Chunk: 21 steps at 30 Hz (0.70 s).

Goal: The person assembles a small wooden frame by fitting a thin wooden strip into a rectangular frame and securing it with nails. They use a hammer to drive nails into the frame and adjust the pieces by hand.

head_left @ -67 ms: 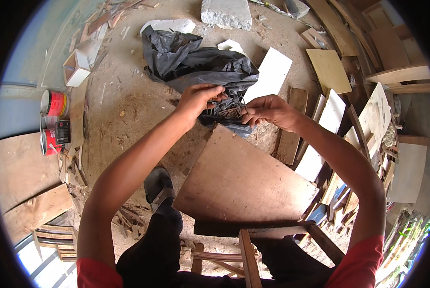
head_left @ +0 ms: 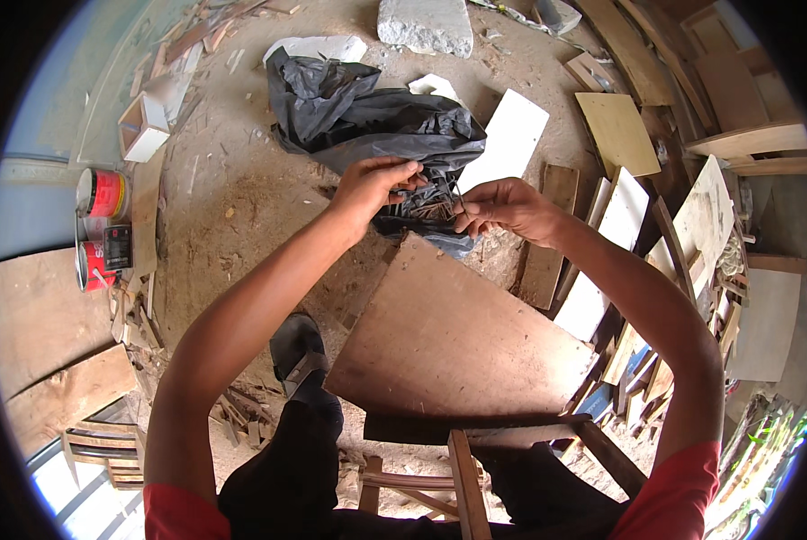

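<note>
Over an opened black plastic bag (head_left: 394, 121) on the floor, both my hands are raised close together. Several thin, rust-brown nails (head_left: 435, 210) lie in the bag's near fold. At the fold's left side my left hand (head_left: 372, 191) has its fingers pinched together; what is in them, if anything, is too small to make out. My right hand (head_left: 509, 211), on the fold's right side, pinches a thin dark nail (head_left: 459, 195) that stands up from the fingertips. Just nearer than the bag is the far corner of a brown wooden board (head_left: 466, 333).
Wood pieces and white panels (head_left: 619, 225) crowd the right side. Two red paint cans (head_left: 102, 193) stand by the left wall. A concrete block (head_left: 426, 25) lies at the back. A wooden frame (head_left: 462, 477) is between my legs, and my boot (head_left: 297, 346) rests left of the board.
</note>
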### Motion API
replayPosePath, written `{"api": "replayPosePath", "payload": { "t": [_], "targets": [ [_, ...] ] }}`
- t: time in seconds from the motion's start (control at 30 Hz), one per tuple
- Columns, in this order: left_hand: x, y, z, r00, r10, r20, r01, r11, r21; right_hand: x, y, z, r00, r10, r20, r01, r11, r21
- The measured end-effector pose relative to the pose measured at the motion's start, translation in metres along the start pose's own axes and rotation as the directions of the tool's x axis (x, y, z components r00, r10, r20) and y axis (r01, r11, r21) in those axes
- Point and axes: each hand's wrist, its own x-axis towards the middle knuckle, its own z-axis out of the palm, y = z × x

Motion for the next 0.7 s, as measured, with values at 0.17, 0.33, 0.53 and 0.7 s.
{"api": "replayPosePath", "payload": {
  "t": [0.17, 0.33, 0.53, 0.7],
  "targets": [
    [0.002, -0.003, -0.002, 1.0, 0.004, 0.025, -0.004, 1.0, 0.006, 0.001, -0.001, -0.001, 1.0, 0.005, 0.023, -0.006, 0.999, 0.042],
    [0.001, 0.004, 0.003, 0.999, 0.038, 0.03, -0.039, 0.998, 0.044, 0.006, -0.005, -0.006, 0.999, 0.004, 0.053, -0.008, 0.997, 0.079],
    [0.003, 0.007, 0.005, 0.998, 0.03, 0.051, -0.033, 0.998, 0.06, 0.009, 0.001, -0.005, 0.992, 0.016, -0.127, -0.054, 0.95, -0.309],
    [0.0, 0.01, 0.006, 0.995, 0.043, 0.088, -0.047, 0.998, 0.033, 0.01, -0.007, -0.001, 0.938, -0.068, -0.339, -0.196, 0.703, -0.684]
  ]
}}
